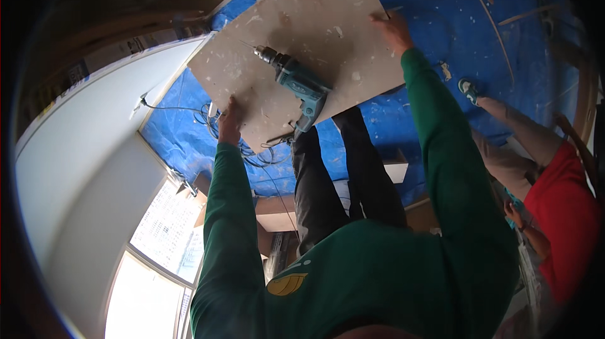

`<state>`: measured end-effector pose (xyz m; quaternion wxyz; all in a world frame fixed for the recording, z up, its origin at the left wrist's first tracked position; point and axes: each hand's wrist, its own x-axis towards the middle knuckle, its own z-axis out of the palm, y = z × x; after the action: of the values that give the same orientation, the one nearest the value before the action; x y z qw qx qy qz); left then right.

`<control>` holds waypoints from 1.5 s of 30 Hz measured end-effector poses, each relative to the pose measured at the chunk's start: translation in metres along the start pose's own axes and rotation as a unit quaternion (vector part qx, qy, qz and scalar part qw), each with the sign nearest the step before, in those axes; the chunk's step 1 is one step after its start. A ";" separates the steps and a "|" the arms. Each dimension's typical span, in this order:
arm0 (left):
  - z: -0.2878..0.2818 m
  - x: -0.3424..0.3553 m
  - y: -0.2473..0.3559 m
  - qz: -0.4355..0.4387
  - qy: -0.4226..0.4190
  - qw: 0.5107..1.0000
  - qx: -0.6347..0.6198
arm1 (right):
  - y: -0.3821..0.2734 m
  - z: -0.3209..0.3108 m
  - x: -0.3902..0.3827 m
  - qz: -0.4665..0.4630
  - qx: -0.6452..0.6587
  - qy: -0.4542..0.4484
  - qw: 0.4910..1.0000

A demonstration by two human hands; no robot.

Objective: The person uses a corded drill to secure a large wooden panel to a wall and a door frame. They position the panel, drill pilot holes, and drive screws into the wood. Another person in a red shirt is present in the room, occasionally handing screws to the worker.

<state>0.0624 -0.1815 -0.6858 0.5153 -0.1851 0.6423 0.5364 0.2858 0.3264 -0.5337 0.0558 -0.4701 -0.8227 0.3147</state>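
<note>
The left hand [230,122] is holding the left edge of a scuffed board [324,20] and the right hand [395,31] its right edge, each grip clamping on the rim (the underside is hiding from view). A teal drill [302,88] is lying on the board between them, bit pointing to the far left; dark cable [205,116] is lying on blue sheeting [469,33] near the left hand.
</note>
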 end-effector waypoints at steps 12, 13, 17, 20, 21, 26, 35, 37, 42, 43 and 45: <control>-0.007 -0.013 -0.003 0.096 0.083 0.988 0.083 | 0.044 0.018 -0.006 -0.063 -0.137 0.077 0.986; -0.015 -0.009 -0.002 0.124 0.078 0.977 0.156 | 0.041 0.023 -0.008 -0.056 -0.123 0.082 0.987; -0.019 -0.003 -0.008 0.019 0.061 0.997 0.036 | 0.005 0.000 -0.033 0.012 -0.076 0.063 0.995; 0.003 -0.039 0.034 0.014 0.011 0.998 0.056 | 0.007 -0.007 -0.030 0.028 -0.068 0.036 0.997; 0.010 -0.046 0.033 0.057 0.032 0.997 0.037 | 0.008 -0.017 -0.029 0.037 -0.065 0.019 0.997; 0.010 -0.050 0.027 0.041 0.028 0.999 0.007 | 0.000 0.012 -0.041 0.050 -0.121 0.170 0.977; -0.024 -0.056 0.029 0.061 0.069 0.942 0.323 | -0.047 -0.019 -0.067 0.121 -0.014 0.137 0.983; -0.011 -0.053 0.038 -0.050 0.123 0.959 0.251 | -0.045 -0.022 -0.068 0.105 -0.001 0.149 0.983; 0.014 -0.066 0.046 -0.192 0.199 0.948 0.160 | -0.037 -0.021 -0.069 0.068 0.016 0.149 0.986; -0.001 -0.070 0.043 -0.171 0.152 0.953 0.198 | -0.038 -0.024 -0.070 0.066 0.020 0.147 0.987; 0.009 -0.066 0.042 -0.124 0.094 0.909 0.387 | -0.031 -0.028 -0.071 0.059 0.014 0.153 0.986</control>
<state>0.0597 -0.1794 -0.6069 0.5464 -0.0984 0.8167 0.1576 0.3126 0.2709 -0.4788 0.1692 -0.5593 -0.7709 0.2534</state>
